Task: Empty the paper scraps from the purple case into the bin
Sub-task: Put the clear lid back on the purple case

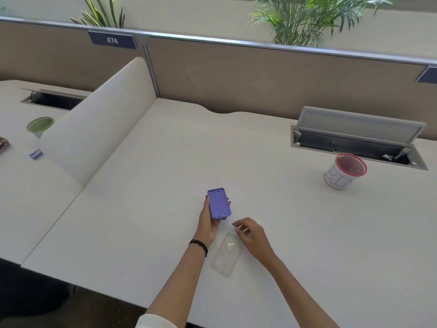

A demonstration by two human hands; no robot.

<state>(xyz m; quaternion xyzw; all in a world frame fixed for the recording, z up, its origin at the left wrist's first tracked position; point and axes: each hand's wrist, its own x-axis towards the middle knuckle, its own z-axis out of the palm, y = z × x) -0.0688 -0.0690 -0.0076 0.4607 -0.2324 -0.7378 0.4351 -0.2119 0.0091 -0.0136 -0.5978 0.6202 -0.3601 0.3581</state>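
Note:
My left hand holds the purple case a little above the white desk, fingers wrapped around its long sides, its flat side facing up. My right hand hovers just right of it with fingers loosely curled and nothing visible in them, above a clear plastic lid that lies flat on the desk. The bin, a small white cup marked "BIN" with a red mesh rim, stands far off at the right. No paper scraps can be made out.
An open cable tray with a raised flap sits behind the bin. A white divider bounds the desk on the left; beyond it stand a green cup and a small purple piece. A partition wall runs along the back.

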